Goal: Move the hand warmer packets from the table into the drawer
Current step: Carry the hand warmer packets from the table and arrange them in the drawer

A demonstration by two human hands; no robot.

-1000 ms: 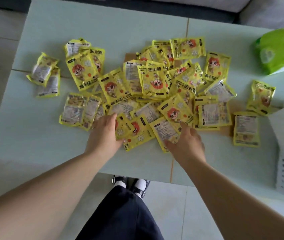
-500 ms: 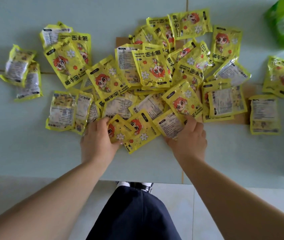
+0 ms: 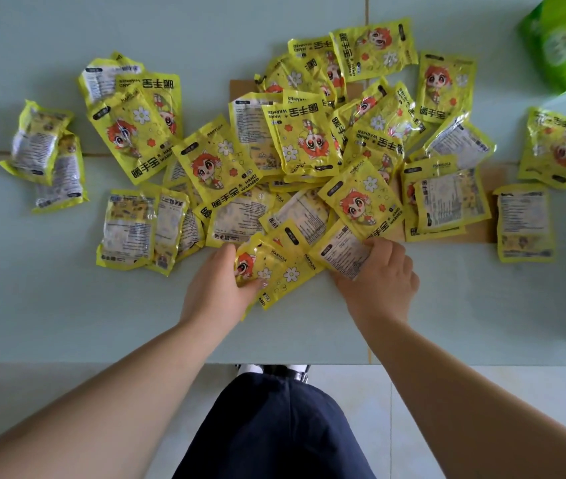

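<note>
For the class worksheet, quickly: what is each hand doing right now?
Left hand: grips a face-up packet.
Right hand: fingers grip a label-side packet.

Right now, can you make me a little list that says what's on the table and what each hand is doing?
table: pale green top, seen from above
packets: a big messy pile of yellow hand warmer packets, many overlapping
left hand: grips a packet with a cartoon face at the near edge of the pile
right hand: grips a packet lying print side up
green pack: at the far right corner
drawer: not in view
</note>
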